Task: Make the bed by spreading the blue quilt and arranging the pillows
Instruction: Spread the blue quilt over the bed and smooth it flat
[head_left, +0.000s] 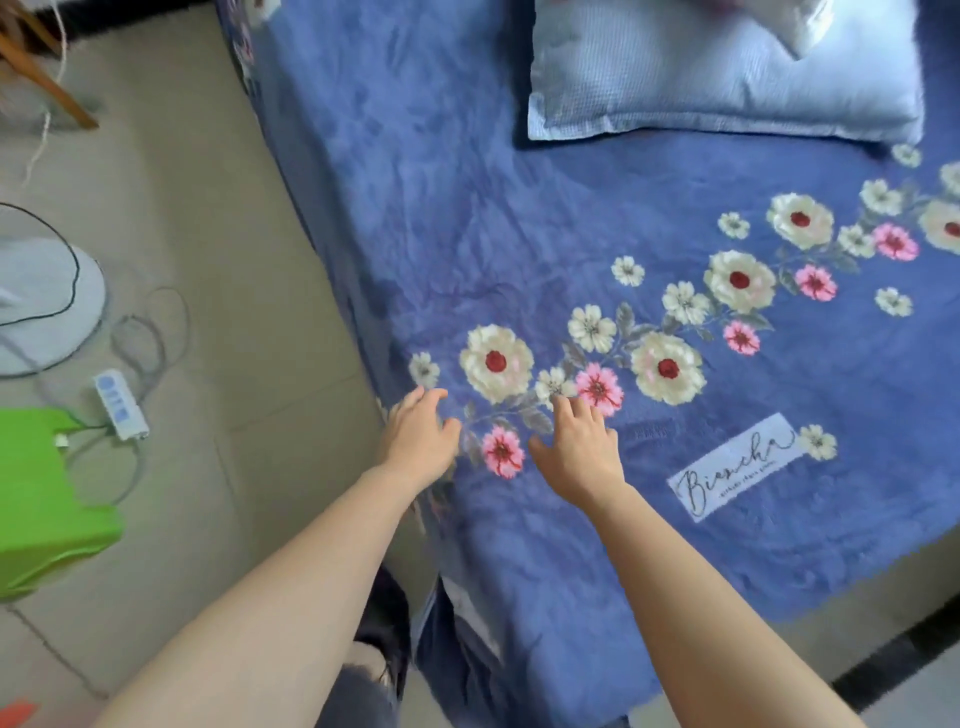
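2 hands flat on the blue quilt (467, 218): left hand (418, 436) and right hand (582, 452), fingers loosely spread, pinching nothing. It lies under the fingertips; the pillow (717, 83) sits well beyond them.

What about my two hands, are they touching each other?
Apart. The head view shows a pink flower printed on the blue quilt plainly visible between the left hand and the right hand.

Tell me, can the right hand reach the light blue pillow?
Probably not without leaning. The right hand is over the blue quilt near its edge; the pillow lies far up the bed, though unblocked.
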